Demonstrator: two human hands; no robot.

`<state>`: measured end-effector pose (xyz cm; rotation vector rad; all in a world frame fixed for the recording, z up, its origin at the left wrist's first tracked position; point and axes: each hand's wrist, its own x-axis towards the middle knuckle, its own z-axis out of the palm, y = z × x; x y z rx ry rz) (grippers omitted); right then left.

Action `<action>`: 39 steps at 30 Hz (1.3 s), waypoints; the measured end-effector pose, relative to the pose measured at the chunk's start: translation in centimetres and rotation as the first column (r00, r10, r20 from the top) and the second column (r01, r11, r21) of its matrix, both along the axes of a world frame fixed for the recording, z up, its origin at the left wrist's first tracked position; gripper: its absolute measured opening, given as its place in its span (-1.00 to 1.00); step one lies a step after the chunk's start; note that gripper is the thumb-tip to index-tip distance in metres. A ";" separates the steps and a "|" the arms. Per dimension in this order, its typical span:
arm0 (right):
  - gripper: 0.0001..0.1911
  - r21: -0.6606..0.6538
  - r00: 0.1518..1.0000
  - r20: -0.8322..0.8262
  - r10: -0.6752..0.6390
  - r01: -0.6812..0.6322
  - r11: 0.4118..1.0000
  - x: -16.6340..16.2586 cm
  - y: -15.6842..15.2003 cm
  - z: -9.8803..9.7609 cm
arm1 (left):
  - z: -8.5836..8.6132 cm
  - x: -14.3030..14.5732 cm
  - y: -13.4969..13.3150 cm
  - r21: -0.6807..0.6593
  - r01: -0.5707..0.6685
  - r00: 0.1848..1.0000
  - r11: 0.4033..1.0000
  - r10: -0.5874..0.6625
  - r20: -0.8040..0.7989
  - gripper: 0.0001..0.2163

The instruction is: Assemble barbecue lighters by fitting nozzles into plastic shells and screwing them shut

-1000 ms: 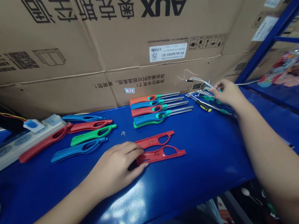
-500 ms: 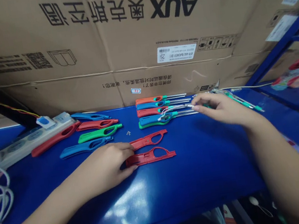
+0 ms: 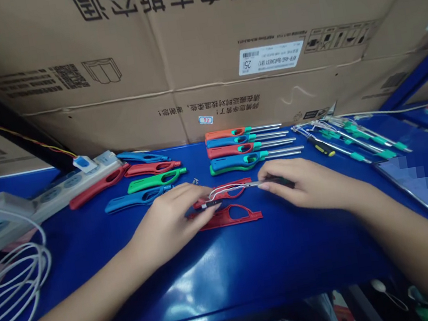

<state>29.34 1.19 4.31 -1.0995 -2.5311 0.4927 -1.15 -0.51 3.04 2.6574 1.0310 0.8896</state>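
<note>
Two red lighter shell halves (image 3: 235,215) lie side by side on the blue table (image 3: 253,262) in the middle. My left hand (image 3: 171,223) rests on their left ends, fingers curled, pinching the small dark end of a wired part (image 3: 219,194). My right hand (image 3: 302,187) is closed on the metal tube end of that same wired part, just above the upper red shell. Thin white wires run between the two hands.
Several assembled lighters (image 3: 248,147) lie in a row behind the shells. Loose coloured shells (image 3: 148,181) lie at left beside a white power strip (image 3: 43,204) with cables. More wired tube parts (image 3: 347,138) lie at right. Big cardboard boxes (image 3: 197,50) stand behind.
My right hand has come from the pile at the right to the middle, carrying a wired tube part. My left hand has lifted its fingers onto that part's other end.
</note>
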 end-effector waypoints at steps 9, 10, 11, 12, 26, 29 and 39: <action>-0.68 -0.174 0.991 0.083 0.105 -0.089 0.981 0.1 0.2 0.4 | -0.1 0.1 0.1 -0.015 0.040 0.999 0.999 -0.040 -0.021 -0.83; -0.66 -0.198 0.990 0.081 0.119 -0.101 0.975 0.1 0.2 0.4 | -0.2 0.1 0.2 -0.039 0.044 0.999 0.998 -0.045 -0.027 -0.83; -0.65 -0.223 0.988 0.078 0.131 -0.111 0.968 0.0 0.2 0.4 | -0.2 0.2 0.3 -0.070 0.045 0.998 0.997 -0.048 -0.036 -0.82; -0.63 -0.250 0.987 0.071 0.143 -0.121 0.961 0.0 0.2 0.4 | -0.3 0.2 0.3 -0.111 0.044 0.998 0.993 -0.050 -0.046 -0.81; -0.73 -0.303 0.992 0.075 0.104 -0.077 0.950 0.3 0.2 0.5 | -0.2 0.5 0.8 -0.582 0.030 0.992 0.812 0.045 0.114 -0.77; -0.73 -0.300 0.994 0.078 0.078 -0.051 0.953 0.3 0.1 0.4 | -0.1 0.6 0.7 -0.601 0.025 0.982 0.799 0.092 0.164 -0.76; -0.70 -0.308 0.997 0.076 0.031 -0.006 0.951 0.1 -0.1 0.8 | -0.8 0.4 1.2 -0.751 0.011 0.946 0.661 0.237 0.223 -0.77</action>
